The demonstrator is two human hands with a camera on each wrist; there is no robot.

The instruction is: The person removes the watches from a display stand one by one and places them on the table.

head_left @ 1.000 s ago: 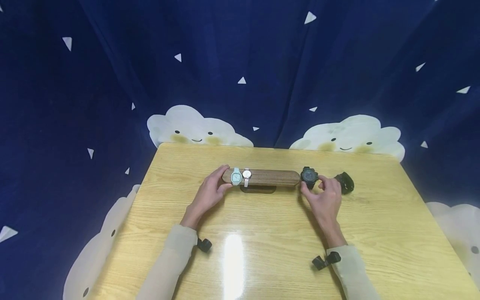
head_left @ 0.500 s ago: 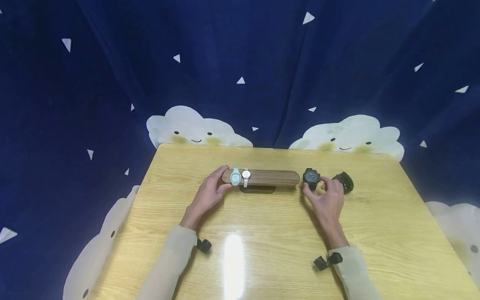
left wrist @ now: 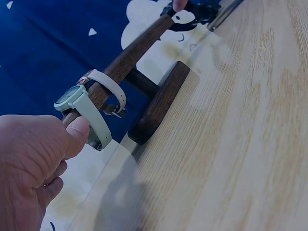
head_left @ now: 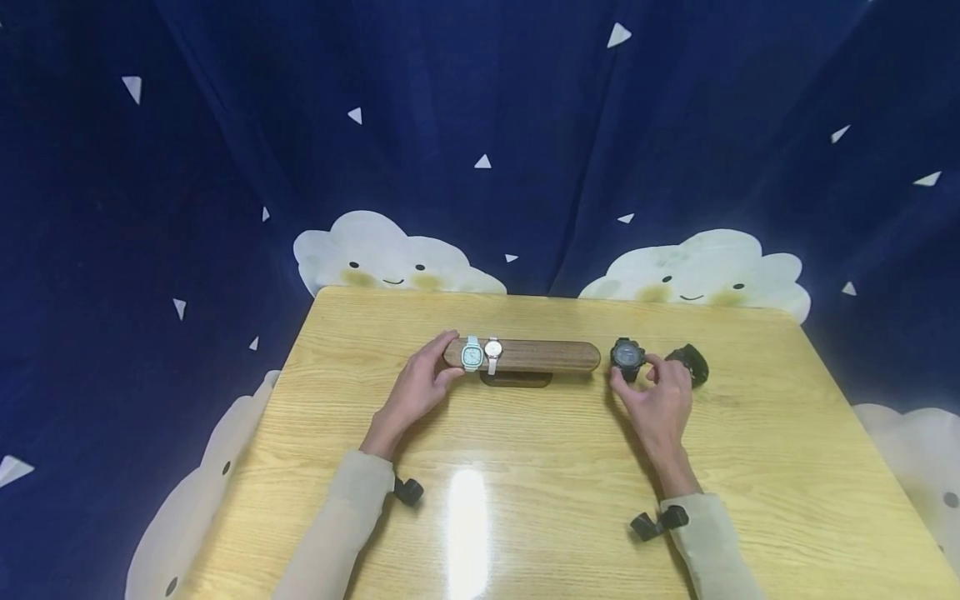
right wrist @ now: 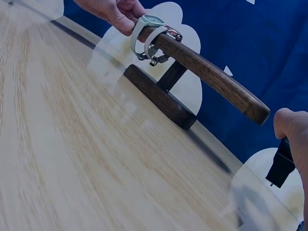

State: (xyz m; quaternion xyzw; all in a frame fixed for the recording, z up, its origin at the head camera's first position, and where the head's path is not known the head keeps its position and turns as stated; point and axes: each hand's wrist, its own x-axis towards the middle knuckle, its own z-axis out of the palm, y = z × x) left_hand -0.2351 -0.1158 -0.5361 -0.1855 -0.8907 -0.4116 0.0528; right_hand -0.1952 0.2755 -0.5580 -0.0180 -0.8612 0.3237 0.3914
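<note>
My left hand (head_left: pixel 417 382) grips the left end of a dark wooden watch stand (head_left: pixel 551 356), thumb in front. Looped over its bar close to that hand are a mint-green square watch (head_left: pixel 472 355) and a small white-strapped watch (head_left: pixel 492 350). Just past the bar's right end, my right hand (head_left: pixel 657 407) pinches a chunky black watch (head_left: pixel 627 356) between thumb and fingers, its face up. A small gap separates this watch from the bar. In the right wrist view the thumb hides most of it, and only a piece of black strap (right wrist: pixel 281 166) shows.
A second black watch (head_left: pixel 690 364) lies on the table right behind my right hand. The stand's foot (left wrist: pixel 161 103) rests on the light wooden table (head_left: pixel 540 467). Behind the table's far edge hangs a dark blue curtain (head_left: pixel 480 108) with cloud prints.
My right hand has drawn the black watch a little to the right, away from the bar's end. The left hand and the stand have stayed in place.
</note>
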